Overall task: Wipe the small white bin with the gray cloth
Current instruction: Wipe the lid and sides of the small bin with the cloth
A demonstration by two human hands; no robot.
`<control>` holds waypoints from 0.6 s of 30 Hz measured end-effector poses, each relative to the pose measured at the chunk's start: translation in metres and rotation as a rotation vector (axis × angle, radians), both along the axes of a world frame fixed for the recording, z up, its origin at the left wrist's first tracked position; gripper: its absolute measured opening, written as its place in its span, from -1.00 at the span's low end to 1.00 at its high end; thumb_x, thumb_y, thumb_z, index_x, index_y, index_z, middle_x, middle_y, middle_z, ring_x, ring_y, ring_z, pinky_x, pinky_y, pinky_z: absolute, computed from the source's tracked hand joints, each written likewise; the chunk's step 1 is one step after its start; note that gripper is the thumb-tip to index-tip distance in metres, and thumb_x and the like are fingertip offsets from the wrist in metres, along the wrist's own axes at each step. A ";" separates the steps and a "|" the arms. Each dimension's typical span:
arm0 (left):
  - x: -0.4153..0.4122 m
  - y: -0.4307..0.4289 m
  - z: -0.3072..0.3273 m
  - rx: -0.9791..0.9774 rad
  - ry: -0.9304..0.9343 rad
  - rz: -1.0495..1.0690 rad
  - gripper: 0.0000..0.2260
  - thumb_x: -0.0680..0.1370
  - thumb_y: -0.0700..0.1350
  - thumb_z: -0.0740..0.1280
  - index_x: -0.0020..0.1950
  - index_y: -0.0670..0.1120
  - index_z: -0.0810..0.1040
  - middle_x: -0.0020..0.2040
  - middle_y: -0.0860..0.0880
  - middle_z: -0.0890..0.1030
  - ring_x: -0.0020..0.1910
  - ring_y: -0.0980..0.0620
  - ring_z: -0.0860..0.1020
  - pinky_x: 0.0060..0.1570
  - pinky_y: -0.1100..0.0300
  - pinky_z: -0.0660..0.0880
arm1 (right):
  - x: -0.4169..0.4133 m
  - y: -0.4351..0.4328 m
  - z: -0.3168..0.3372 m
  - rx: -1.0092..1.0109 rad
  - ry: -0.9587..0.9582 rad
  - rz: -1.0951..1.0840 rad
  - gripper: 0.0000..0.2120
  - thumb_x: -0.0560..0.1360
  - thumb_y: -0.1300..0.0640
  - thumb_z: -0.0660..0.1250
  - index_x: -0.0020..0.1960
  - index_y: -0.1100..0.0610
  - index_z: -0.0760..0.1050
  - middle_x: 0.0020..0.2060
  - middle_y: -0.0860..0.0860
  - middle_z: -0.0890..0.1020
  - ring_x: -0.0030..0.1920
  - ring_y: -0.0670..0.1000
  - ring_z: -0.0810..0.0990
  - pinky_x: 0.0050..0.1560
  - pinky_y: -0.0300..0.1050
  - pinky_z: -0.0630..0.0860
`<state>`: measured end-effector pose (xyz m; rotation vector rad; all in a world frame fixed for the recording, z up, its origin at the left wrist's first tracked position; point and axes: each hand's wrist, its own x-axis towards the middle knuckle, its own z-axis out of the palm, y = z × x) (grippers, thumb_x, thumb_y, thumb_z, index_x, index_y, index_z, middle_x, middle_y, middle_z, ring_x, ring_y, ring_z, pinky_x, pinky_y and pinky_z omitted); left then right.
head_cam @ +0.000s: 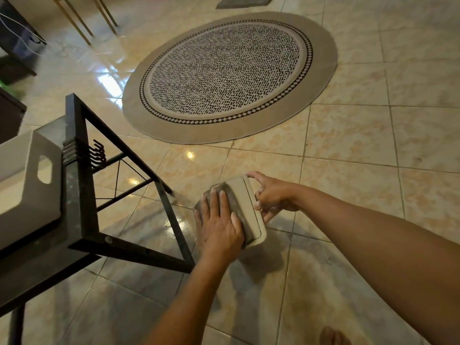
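The small white bin (246, 202) is held in the air above the tiled floor, turned so a flat face points up at me. My right hand (272, 195) grips its far right edge, thumb and fingers wrapped around the rim. The gray cloth (224, 189) lies on the bin's left half. My left hand (219, 225) presses flat on the cloth with fingers spread, covering most of it.
A black metal-framed table (82, 195) with side hooks stands at the left, carrying a larger white bin (29, 180) with a handle cutout. A round patterned rug (229, 75) lies on the floor ahead. Dark furniture stands at the far left. A bare foot (333, 336) shows at the bottom.
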<state>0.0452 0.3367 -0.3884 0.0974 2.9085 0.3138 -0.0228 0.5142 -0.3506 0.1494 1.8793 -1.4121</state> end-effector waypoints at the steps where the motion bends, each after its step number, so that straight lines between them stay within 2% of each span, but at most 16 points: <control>1: 0.017 0.003 0.002 -0.002 -0.008 0.004 -0.41 0.60 0.12 -0.28 0.57 -0.05 -0.35 0.58 -0.07 -0.38 0.52 -0.07 -0.43 0.53 -0.12 -0.26 | 0.000 0.000 -0.001 0.002 0.000 0.000 -0.12 0.53 0.49 0.23 0.58 -0.20 -0.03 -0.13 0.13 0.53 -0.21 0.09 0.70 -0.14 0.16 0.70; 6: 0.052 0.038 0.003 -0.029 -0.004 -0.078 -0.42 0.62 0.14 -0.26 0.55 -0.04 -0.38 0.54 -0.06 -0.45 0.49 -0.08 -0.48 0.50 -0.13 -0.33 | -0.001 -0.003 -0.002 0.055 0.016 0.046 -0.07 0.47 0.50 0.27 0.56 -0.23 0.00 -0.07 0.15 0.50 -0.26 0.07 0.66 -0.05 0.24 0.67; 9: 0.035 0.050 0.005 -0.005 0.001 -0.106 -0.42 0.66 0.13 -0.18 0.57 -0.08 -0.34 0.55 -0.06 -0.41 0.50 -0.08 -0.46 0.50 -0.13 -0.33 | 0.001 -0.003 0.000 0.075 0.036 0.053 -0.08 0.47 0.47 0.27 0.56 -0.26 0.02 0.13 0.20 0.55 -0.03 0.21 0.70 -0.04 0.25 0.67; 10: 0.034 0.050 0.006 -0.006 -0.004 -0.112 -0.41 0.66 0.14 -0.17 0.57 -0.08 -0.33 0.55 -0.06 -0.40 0.50 -0.08 -0.46 0.50 -0.12 -0.34 | 0.001 -0.003 0.000 0.078 0.038 0.052 -0.08 0.47 0.47 0.26 0.56 -0.26 0.02 0.13 0.21 0.56 -0.02 0.21 0.70 -0.06 0.24 0.67; 14: 0.051 0.034 0.007 -0.032 -0.015 -0.154 -0.43 0.66 0.15 -0.20 0.55 -0.03 -0.38 0.55 -0.04 -0.43 0.49 -0.04 -0.48 0.47 -0.05 -0.40 | 0.001 0.000 0.000 0.079 0.025 0.054 -0.02 0.42 0.55 0.21 0.57 -0.22 -0.03 -0.11 0.15 0.52 -0.31 0.05 0.62 -0.15 0.13 0.68; 16: 0.038 0.029 0.004 -0.043 -0.009 -0.153 -0.44 0.66 0.13 -0.18 0.55 -0.01 -0.39 0.56 -0.03 -0.42 0.50 -0.03 -0.46 0.47 -0.04 -0.40 | 0.000 -0.001 0.000 0.064 0.021 0.068 -0.01 0.42 0.56 0.20 0.58 -0.21 -0.05 -0.09 0.15 0.53 -0.27 0.08 0.65 -0.10 0.15 0.69; 18: 0.011 0.031 0.003 -0.042 -0.006 -0.160 -0.44 0.67 0.11 -0.15 0.57 -0.01 -0.36 0.58 -0.03 -0.37 0.52 -0.04 -0.41 0.49 -0.07 -0.36 | 0.000 -0.001 0.000 0.047 0.019 0.075 0.00 0.42 0.55 0.22 0.58 -0.22 -0.05 0.04 0.19 0.56 -0.16 0.12 0.69 -0.07 0.16 0.69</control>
